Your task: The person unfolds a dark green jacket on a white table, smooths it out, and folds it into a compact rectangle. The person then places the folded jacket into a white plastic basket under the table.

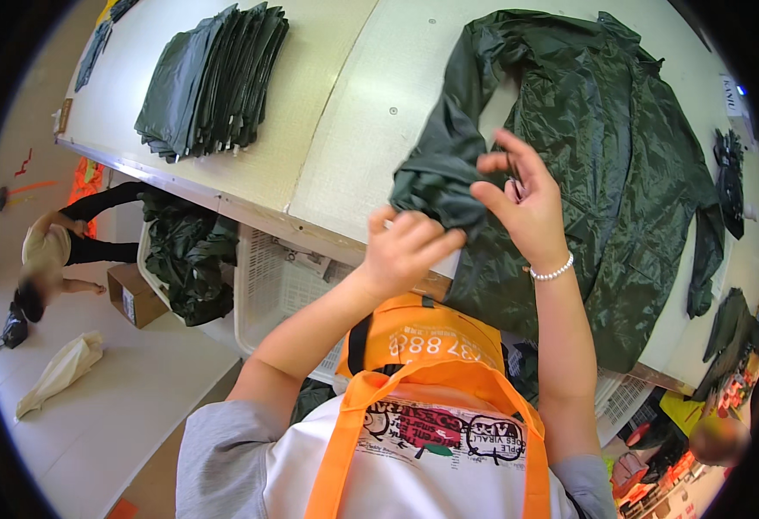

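A dark green, shiny rain jacket (596, 147) lies spread on the white table, its body to the right and one sleeve reaching left. The end of that sleeve (442, 183) is bunched up in front of me. My left hand (407, 251) has its fingers curled at the near edge of the bunched sleeve and grips it. Just right of the sleeve, my right hand (526, 195) is raised with thumb and fingers apart. Nothing shows between its fingers, and its fingertips are close to the sleeve. A bead bracelet circles the right wrist.
A stack of folded dark green garments (211, 82) sits on the table (345, 130) at the far left. Below the table edge, a white basket (263, 298) stands beside a bin of green garments (188, 259). A cardboard box (137, 294) and another person (47, 246) are at left.
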Tool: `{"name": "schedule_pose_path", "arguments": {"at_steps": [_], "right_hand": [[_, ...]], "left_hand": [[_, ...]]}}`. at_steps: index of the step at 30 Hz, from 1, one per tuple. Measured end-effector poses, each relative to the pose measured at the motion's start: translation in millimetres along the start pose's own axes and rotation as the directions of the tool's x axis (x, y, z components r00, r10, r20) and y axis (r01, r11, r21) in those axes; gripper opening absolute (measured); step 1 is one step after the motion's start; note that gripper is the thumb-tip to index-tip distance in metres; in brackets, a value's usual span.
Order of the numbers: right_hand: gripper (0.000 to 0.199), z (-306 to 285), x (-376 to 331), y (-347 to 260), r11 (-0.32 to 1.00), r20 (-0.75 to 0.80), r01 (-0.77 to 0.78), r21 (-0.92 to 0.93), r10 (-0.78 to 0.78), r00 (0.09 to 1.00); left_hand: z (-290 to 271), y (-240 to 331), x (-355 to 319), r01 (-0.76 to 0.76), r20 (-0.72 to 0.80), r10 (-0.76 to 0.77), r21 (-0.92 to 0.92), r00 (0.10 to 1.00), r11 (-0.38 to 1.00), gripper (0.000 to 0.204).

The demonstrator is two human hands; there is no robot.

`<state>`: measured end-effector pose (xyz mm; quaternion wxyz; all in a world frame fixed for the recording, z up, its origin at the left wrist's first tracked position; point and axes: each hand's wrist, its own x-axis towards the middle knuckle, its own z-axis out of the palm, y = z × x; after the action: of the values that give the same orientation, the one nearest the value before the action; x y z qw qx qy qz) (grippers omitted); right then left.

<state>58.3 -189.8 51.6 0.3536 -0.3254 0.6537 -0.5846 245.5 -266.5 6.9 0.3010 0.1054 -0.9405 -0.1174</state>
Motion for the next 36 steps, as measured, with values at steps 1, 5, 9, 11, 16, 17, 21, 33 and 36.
{"name": "schedule_pose_path", "arguments": {"at_steps": [1, 5, 9, 11, 16, 17, 21, 33, 36], "right_hand": [[0.036, 0.6, -1.4, -0.5, 0.997, 0.081, -0.036, -0.068, 0.041, 0.996], [0.011, -32.5, -39.6, 24.4, 0.934, -0.013, -0.219, -0.283, 0.225, 0.974], [0.020, -24.5, -54.2, 6.7, 0.877, -0.066, -0.066, -0.476, 0.040, 0.997], [0.039, -14.5, -46.3, 26.7, 0.915, 0.040, -0.041, -0.401, 0.062, 0.997], [0.038, -14.2, -40.2, 78.8, 0.867, 0.283, -0.046, -0.495, 0.211, 0.936], [0.028, -22.0, -41.7, 70.5, 0.810, 0.214, -0.201, -0.551, 0.370, 0.904], [0.012, -74.9, -68.4, 81.1, 0.892, 0.022, -0.445, 0.073, 0.445, 0.895], [0.027, -92.8, -100.0, 42.8, 0.983, -0.111, -0.066, -0.172, 0.047, 0.993], [0.033, -78.8, -87.9, 23.6, 0.978, 0.030, 0.097, -0.186, -0.093, 0.995]], "left_hand": [[-1.1, 9.3, -1.3, -0.073, -0.005, 0.073, -0.024, 0.997, 0.997, 0.024], [4.4, 20.8, -18.8, -0.180, -0.116, 0.171, -0.074, 0.978, 0.981, 0.022], [19.5, 29.2, -14.6, -0.467, 0.258, 0.516, -0.230, 0.817, 0.854, 0.011], [37.4, 48.4, -12.3, -0.550, 0.455, 0.599, -0.252, 0.659, 0.796, 0.014], [45.5, 84.9, -3.0, -0.768, 0.633, 0.644, -0.120, 0.430, 0.630, 0.021], [44.1, 87.9, -1.4, -0.781, 0.647, 0.641, -0.112, 0.411, 0.614, 0.022], [13.2, 74.4, -20.0, -0.495, 0.129, 0.561, -0.340, 0.817, 0.800, 0.041], [59.0, 66.6, 12.3, 0.603, 0.597, -0.283, -0.794, 0.750, -0.076, 0.018], [49.6, 60.0, 19.4, 0.649, 0.629, -0.226, -0.760, 0.744, 0.022, 0.015]]}}
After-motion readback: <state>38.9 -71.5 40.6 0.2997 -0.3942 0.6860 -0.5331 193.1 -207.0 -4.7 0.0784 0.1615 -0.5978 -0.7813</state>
